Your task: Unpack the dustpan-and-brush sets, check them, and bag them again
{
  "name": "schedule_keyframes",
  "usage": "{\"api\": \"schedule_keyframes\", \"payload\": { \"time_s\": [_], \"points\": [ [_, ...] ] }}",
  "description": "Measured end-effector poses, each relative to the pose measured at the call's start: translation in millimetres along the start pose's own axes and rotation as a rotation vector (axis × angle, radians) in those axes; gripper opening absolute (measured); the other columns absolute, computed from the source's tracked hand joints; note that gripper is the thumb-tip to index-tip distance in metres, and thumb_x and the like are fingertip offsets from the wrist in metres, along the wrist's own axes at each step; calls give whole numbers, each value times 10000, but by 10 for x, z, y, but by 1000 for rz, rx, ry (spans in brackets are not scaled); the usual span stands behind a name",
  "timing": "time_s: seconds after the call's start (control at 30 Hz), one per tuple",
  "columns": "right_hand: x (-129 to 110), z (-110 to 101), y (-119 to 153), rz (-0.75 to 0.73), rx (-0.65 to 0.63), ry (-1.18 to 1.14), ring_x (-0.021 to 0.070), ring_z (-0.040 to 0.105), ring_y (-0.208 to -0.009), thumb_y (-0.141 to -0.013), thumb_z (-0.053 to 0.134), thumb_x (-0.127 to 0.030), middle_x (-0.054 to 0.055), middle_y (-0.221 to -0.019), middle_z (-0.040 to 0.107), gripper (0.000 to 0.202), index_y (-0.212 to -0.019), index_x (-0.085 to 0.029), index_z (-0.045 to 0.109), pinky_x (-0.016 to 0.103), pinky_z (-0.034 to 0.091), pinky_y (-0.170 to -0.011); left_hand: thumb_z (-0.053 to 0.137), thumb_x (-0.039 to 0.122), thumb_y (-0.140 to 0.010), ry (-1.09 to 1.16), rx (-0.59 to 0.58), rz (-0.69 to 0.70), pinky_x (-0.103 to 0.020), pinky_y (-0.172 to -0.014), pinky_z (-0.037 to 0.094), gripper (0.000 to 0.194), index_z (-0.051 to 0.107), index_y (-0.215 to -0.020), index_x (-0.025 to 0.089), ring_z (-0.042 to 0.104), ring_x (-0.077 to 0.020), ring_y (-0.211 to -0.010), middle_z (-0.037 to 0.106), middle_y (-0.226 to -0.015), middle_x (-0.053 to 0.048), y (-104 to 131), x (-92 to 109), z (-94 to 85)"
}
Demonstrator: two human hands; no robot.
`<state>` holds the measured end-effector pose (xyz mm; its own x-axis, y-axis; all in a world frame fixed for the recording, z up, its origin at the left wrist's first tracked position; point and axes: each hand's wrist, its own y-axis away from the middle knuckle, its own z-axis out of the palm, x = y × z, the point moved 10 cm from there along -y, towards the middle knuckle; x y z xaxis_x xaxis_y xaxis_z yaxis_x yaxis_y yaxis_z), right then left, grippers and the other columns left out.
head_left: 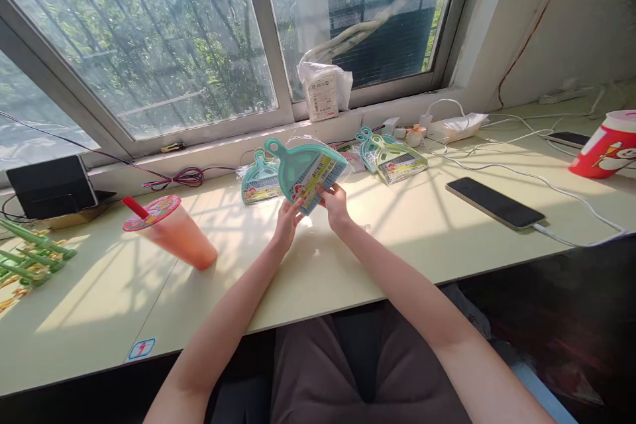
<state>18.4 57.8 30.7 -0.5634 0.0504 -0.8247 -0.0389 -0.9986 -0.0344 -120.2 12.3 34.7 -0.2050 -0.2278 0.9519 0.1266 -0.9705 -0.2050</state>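
Between my two hands is a teal mini dustpan and brush set (293,165) with a yellow printed label, tilted above the table. The fingers of my left hand (287,222) pinch its lower left edge. On its lower right, my right hand (336,204) grips near the brush bristles and label. Just behind it to the left lies another wrapped teal dustpan set (259,180). Farther right, a light green dustpan set (399,160) in clear wrap rests against more teal dustpan sets (366,144).
An orange drink cup (183,238) with a red straw stands at left, near a tablet (52,187). A phone (495,202) on a white cable lies at right, with a red cup (603,146) beyond. A tissue pack (322,94) sits on the sill.
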Motion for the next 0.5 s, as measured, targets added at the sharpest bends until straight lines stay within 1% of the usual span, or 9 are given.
{"api": "schedule_keyframes", "payload": {
  "time_s": [0.07,0.13,0.17,0.23,0.3,0.37,0.43,0.5],
  "points": [
    [9,-32,-28,-7,19,22,159,702,-760,-756,707,-210,41,-864,747,183,-909,-184,610,316,609,-746,786,526,-735,-43,-86,-77,-419,-877,579,662,559,-1248,174,718,-305,-1048,662,-1290,-184,4,-119,99],
    [3,-75,-55,-19,50,52,163,705,-780,-757,708,-232,37,-870,745,186,-913,-191,616,302,606,-728,785,511,-750,-96,-167,-141,-437,-848,587,692,534,-1300,175,750,-298,-937,663,-1291,-198,23,-202,185],
    [-1,-88,-67,-19,56,60,165,707,-790,-758,712,-241,34,-870,744,190,-918,-194,620,299,605,-726,782,509,-757,-121,-203,-161,-435,-838,589,704,525,-1322,177,754,-295,-915,661,-1296,-204,31,-222,219],
    [-1,-93,-85,-6,51,57,167,708,-784,-759,725,-244,30,-860,740,201,-925,-195,622,304,605,-730,761,545,-769,-154,-231,-172,-425,-825,590,732,518,-1351,174,750,-301,-938,665,-1291,-213,25,-216,239],
    [-1,-77,-93,11,35,38,159,700,-749,-764,734,-225,26,-844,732,200,-924,-189,618,309,603,-735,728,617,-765,-152,-204,-167,-422,-808,594,787,503,-1379,181,738,-312,-984,665,-1291,-210,-7,-177,205],
    [-5,-44,-95,17,11,32,146,685,-714,-769,732,-198,20,-839,725,190,-921,-184,618,310,601,-734,726,641,-748,-130,-160,-132,-423,-806,599,812,492,-1385,195,726,-312,-1020,652,-1317,-193,-43,-109,160],
    [8,3,-96,23,-20,43,136,669,-687,-772,729,-178,12,-832,718,179,-916,-184,624,313,600,-730,768,592,-726,-123,-120,-84,-422,-815,603,786,514,-1349,185,723,-309,-1020,658,-1306,-175,-63,-38,118],
    [40,27,-98,32,-29,56,130,657,-666,-769,734,-170,2,-817,708,175,-905,-186,626,316,600,-722,803,534,-705,-142,-92,-65,-421,-805,608,746,547,-1295,158,731,-308,-981,686,-1240,-161,-64,-7,82]
  ]
}}
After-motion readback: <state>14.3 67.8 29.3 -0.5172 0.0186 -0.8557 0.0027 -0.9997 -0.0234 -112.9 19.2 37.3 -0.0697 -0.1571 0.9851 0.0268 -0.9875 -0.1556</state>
